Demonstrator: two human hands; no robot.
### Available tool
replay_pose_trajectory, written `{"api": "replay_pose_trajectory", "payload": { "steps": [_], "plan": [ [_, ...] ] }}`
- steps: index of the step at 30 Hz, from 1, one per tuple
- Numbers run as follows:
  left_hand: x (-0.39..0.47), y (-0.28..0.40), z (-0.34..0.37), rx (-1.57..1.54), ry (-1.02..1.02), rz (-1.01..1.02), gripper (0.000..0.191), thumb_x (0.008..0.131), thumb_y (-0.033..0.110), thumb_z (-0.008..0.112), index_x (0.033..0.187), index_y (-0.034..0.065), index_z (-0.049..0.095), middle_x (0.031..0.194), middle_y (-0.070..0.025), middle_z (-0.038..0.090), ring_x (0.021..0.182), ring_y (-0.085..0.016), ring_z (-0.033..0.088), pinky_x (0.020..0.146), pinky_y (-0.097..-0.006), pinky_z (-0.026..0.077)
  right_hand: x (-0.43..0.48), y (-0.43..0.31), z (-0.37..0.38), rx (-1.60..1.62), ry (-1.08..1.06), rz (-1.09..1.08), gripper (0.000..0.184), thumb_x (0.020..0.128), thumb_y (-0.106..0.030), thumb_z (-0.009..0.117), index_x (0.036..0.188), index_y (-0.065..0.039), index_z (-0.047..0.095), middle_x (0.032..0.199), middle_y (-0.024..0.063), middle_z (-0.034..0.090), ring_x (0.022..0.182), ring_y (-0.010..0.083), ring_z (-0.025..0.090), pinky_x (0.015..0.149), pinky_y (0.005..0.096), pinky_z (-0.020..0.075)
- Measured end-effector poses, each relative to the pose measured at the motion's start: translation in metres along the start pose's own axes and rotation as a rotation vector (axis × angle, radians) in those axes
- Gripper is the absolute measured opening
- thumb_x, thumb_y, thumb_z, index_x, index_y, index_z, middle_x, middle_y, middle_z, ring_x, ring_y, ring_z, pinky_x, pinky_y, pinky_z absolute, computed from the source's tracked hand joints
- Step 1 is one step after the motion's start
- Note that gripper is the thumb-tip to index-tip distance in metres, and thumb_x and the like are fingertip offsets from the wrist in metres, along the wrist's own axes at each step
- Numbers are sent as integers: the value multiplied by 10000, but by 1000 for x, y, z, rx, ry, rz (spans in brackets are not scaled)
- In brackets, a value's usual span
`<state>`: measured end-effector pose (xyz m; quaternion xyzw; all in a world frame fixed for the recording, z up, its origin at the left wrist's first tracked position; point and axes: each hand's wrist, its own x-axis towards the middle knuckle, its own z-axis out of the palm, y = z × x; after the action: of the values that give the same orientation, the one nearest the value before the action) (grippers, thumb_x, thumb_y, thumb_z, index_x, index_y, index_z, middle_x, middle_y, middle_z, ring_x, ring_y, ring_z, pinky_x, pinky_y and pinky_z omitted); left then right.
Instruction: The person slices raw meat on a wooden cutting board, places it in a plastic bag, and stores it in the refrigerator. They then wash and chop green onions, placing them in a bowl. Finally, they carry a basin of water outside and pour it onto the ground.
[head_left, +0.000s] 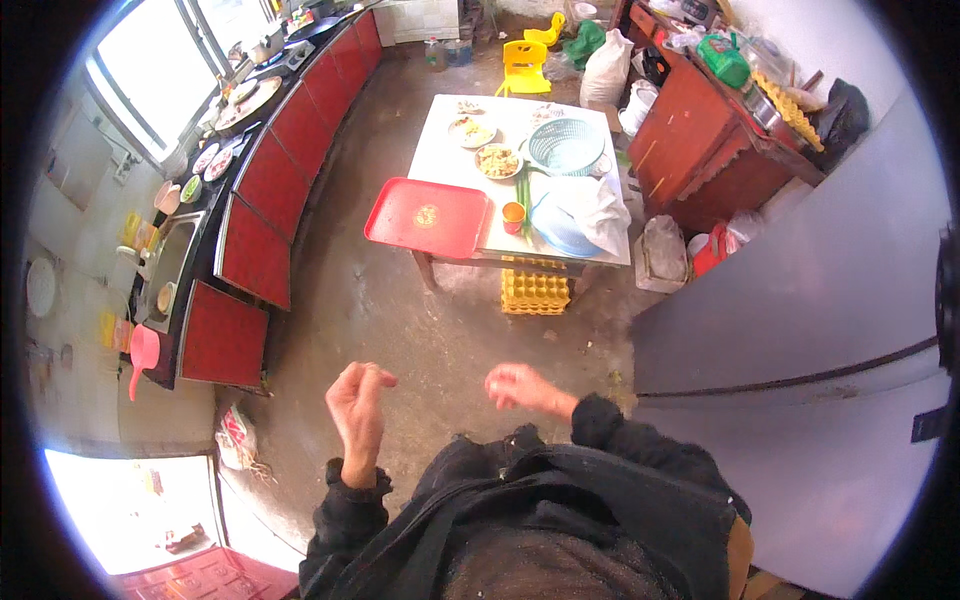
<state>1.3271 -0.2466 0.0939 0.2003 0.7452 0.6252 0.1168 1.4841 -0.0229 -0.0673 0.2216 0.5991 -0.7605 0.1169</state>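
Note:
My left hand (358, 405) is raised over the concrete floor with its fingers bent and nothing visible in it. Level with it, my right hand (517, 386) has loosely curled fingers and also shows nothing in them. The hands are apart and touch no object. Beyond them stands a white-topped table (450, 172). A red plastic tray (457, 217) overhangs its near left corner. Beside the tray are an orange cup (514, 216) and green stalks (523, 195). Farther back sit a bowl of food (498, 160), a plate of food (472, 132) and a light blue plastic basket (566, 146).
Red cabinets (262, 180) with a sink (174, 262) run along the left, one door ajar. A grey refrigerator (780, 315) stands at the right. Yellow egg trays (534, 289) are stacked under the table. A yellow chair (525, 69) is behind it, and a bag (237, 439) lies at lower left.

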Motion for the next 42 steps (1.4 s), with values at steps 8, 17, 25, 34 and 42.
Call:
{"api": "replay_pose_trajectory", "payload": {
  "steps": [8, 17, 25, 34, 42],
  "plan": [
    [10, -68, -61, -164, 147, -179, 549, 1047, 355, 354, 638, 28, 516, 697, -172, 680, 653, -219, 621, 735, -340, 474, 129, -94, -87, 291, 351, -269, 220, 985, -223, 540, 1017, -22, 623, 850, 85, 664, 669, 182, 667, 604, 320, 549],
    [156, -129, -23, -4, 156, -332, 641, 1050, 398, 354, 587, -8, 531, 696, -169, 678, 656, -221, 635, 737, -355, 496, 278, -112, -337, 751, 764, -360, 341, 968, -276, 531, 1211, -37, 530, 995, 162, 646, 861, 292, 651, 764, 419, 542],
    [333, -179, 95, 13, -130, -465, 609, 1047, 422, 385, 738, -37, 639, 735, -162, 688, 667, -215, 658, 711, -337, 514, 362, -80, -526, 206, 1162, -55, 365, 817, -178, 697, 1050, 56, 542, 862, 116, 615, 674, 218, 609, 542, 336, 482],
    [470, -236, 208, -80, -289, -549, 620, 1042, 414, 381, 745, -60, 647, 723, -125, 679, 667, -192, 634, 687, -330, 503, 407, -208, -438, -791, 1200, -431, 258, 820, -55, 661, 1059, -31, 567, 857, 94, 633, 719, 232, 625, 656, 372, 501],
    [520, -311, 234, -69, -451, -587, 561, 1040, 390, 398, 746, -39, 608, 717, -164, 669, 602, -232, 658, 604, -339, 553, 431, -153, -344, -1570, 530, -345, 239, 782, -82, 607, 1016, -109, 571, 904, 61, 537, 908, 247, 549, 750, 386, 475]
  ]
}}
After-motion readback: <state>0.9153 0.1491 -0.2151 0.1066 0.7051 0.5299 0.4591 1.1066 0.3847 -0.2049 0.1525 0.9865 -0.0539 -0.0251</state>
